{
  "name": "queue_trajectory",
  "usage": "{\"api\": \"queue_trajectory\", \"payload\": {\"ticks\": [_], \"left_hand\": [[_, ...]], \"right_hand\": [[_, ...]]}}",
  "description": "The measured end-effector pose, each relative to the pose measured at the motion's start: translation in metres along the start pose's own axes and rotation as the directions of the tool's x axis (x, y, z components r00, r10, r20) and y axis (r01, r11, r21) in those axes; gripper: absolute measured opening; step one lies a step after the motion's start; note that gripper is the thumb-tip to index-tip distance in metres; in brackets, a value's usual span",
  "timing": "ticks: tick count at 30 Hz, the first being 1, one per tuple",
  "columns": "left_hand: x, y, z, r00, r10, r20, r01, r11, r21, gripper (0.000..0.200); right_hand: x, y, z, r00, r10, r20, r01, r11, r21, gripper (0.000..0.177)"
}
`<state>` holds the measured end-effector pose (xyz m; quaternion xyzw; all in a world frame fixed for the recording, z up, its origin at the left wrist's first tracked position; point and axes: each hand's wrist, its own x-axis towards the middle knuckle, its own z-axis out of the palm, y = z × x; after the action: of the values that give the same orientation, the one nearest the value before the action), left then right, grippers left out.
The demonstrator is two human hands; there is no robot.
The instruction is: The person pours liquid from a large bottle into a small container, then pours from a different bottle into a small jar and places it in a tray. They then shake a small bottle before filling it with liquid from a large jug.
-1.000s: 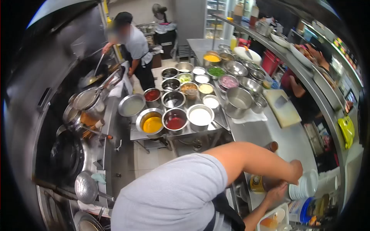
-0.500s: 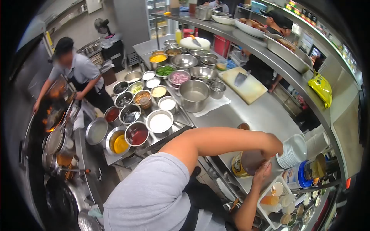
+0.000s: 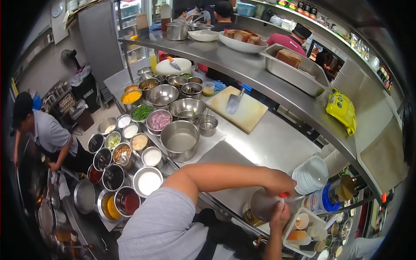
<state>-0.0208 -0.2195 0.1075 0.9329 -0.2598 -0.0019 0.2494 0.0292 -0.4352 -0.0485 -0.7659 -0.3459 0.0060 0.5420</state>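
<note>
My left hand reaches across from the left, its fingers curled down over a small red piece whose kind I cannot make out. Just below, my right hand is closed with its fingertips pointing up toward that piece; what it holds is hidden. Beside both hands, on their left, stands a large jar with a yellow and dark label and a brownish upper part. A stack of white bowls is close to the right of my left hand. To the right of my right hand is a white basket with squeeze bottles and small tubs.
A blue-lidded tub stands beyond the basket. Many metal bowls of ingredients, among them a large steel pot, fill the left. A cleaver lies on a cutting board. Overhead runs a steel shelf. At far left, another person works.
The view has swung to the right, so the counter and bowls appear shifted left. My hands remain beside the jar, and a red piece now shows between them.
</note>
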Motion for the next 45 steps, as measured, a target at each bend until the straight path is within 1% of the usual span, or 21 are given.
{"api": "queue_trajectory", "payload": {"ticks": [1, 3, 4, 6, 8, 9, 11, 13, 14, 16, 17, 19, 20, 22, 26, 28, 32, 37, 41, 43, 45], "left_hand": [[-0.005, -0.006, 0.000, 1.000, -0.018, -0.004, 0.018, 1.000, 0.001, 0.034], [-0.011, -0.031, -0.004, 0.999, 0.027, 0.031, -0.024, 0.997, -0.078, 0.030], [-0.010, -0.043, -0.003, 0.996, 0.074, 0.056, -0.064, 0.986, -0.154, 0.027], [-0.017, -0.051, -0.006, 0.999, 0.006, 0.051, 0.006, 0.972, -0.233, 0.022], [-0.024, -0.063, -0.002, 0.994, 0.015, -0.105, -0.031, 0.988, -0.149, 0.027], [-0.030, -0.057, -0.012, 0.995, -0.090, -0.047, 0.083, 0.987, -0.138, 0.034], [-0.034, -0.058, -0.014, 0.988, -0.107, -0.112, 0.097, 0.991, -0.090, 0.045], [-0.038, -0.052, -0.032, 0.941, -0.339, 0.011, 0.339, 0.941, 0.007, 0.054], [-0.042, -0.060, -0.027, 0.945, -0.326, 0.022, 0.326, 0.945, -0.005, 0.054], [-0.052, -0.078, -0.018, 0.962, -0.161, -0.219, 0.124, 0.977, -0.172, 0.038], [-0.056, -0.085, -0.018, 0.965, -0.149, -0.216, 0.110, 0.978, -0.179, 0.038], [-0.063, -0.100, -0.022, 0.973, 0.144, -0.181, -0.196, 0.929, -0.313, 0.036], [-0.065, -0.104, -0.022, 0.971, 0.156, -0.183, -0.208, 0.924, -0.321, 0.036], [-0.068, -0.112, -0.020, 0.995, 0.049, -0.085, -0.078, 0.920, -0.385, 0.035], [-0.071, -0.129, -0.009, 0.997, -0.020, -0.068, -0.008, 0.922, -0.386, 0.034], [-0.073, -0.129, -0.009, 0.981, -0.178, 0.073, 0.191, 0.862, -0.469, 0.036], [-0.074, -0.133, 0.010, 0.964, -0.260, 0.064, 0.261, 0.859, -0.441, 0.042], [-0.070, -0.135, 0.029, 0.845, -0.534, 0.034, 0.488, 0.742, -0.460, 0.054], [-0.075, -0.145, 0.028, 0.776, -0.619, -0.121, 0.518, 0.735, -0.436, 0.060], [-0.081, -0.149, 0.006, 0.759, -0.647, -0.073, 0.462, 0.615, -0.639, 0.054], [-0.086, -0.159, 0.004, 0.729, -0.679, -0.093, 0.449, 0.576, -0.683, 0.053]], "right_hand": [[0.005, -0.003, 0.003, 1.000, 0.009, -0.005, -0.009, 1.000, -0.003, 0.044], [0.012, -0.022, 0.004, 0.991, -0.133, 0.003, 0.131, 0.973, -0.189, 0.044], [0.017, -0.051, -0.005, 0.974, 0.159, 0.159, -0.113, 0.958, -0.265, 0.038], [0.024, -0.058, -0.002, 0.982, 0.085, 0.170, -0.021, 0.936, -0.350, 0.036], [0.033, -0.083, 0.001, 0.972, 0.150, 0.181, -0.087, 0.945, -0.316, 0.034], [0.037, -0.094, 0.004, 0.968, 0.154, 0.198, -0.086, 0.944, -0.317, 0.034], [0.047, -0.109, 0.008, 0.966, 0.175, 0.192, -0.103, 0.937, -0.334, 0.034], [0.055, -0.116, 0.013, 0.942, 0.241, 0.234, -0.151, 0.927, -0.344, 0.034], [0.058, -0.117, 0.018, 0.960, 0.143, 0.239, -0.061, 0.945, -0.320, 0.033], [0.068, -0.130, 0.025, 0.937, 0.230, 0.263, -0.126, 0.924, -0.360, 0.032], [0.072, -0.135, 0.027, 0.909, 0.298, 0.290, -0.171, 0.904, -0.392, 0.032], [0.078, -0.135, 0.033, 0.905, 0.304, 0.296, -0.164, 0.894, -0.416, 0.032], [0.080, -0.136, 0.034, 0.898, 0.306, 0.316, -0.151, 0.890, -0.431, 0.032], [0.084, -0.137, 0.039, 0.894, 0.299, 0.334, -0.112, 0.870, -0.480, 0.031], [0.089, -0.137, 0.048, 0.877, 0.292, 0.382, -0.042, 0.837, -0.545, 0.031], [0.090, -0.136, 0.052, 0.874, 0.286, 0.393, -0.023, 0.832, -0.555, 0.031], [0.092, -0.132, 0.059, 0.850, 0.296, 0.435, 0.021, 0.807, -0.590, 0.034], [0.094, -0.130, 0.067, 0.822, 0.365, 0.437, -0.027, 0.791, -0.611, 0.036], [0.094, -0.125, 0.071, 0.802, 0.400, 0.443, -0.049, 0.784, -0.619, 0.034], [0.096, -0.121, 0.074, 0.781, 0.417, 0.465, -0.030, 0.769, -0.638, 0.033], [0.097, -0.119, 0.076, 0.759, 0.436, 0.483, -0.013, 0.752, -0.659, 0.033]]}}
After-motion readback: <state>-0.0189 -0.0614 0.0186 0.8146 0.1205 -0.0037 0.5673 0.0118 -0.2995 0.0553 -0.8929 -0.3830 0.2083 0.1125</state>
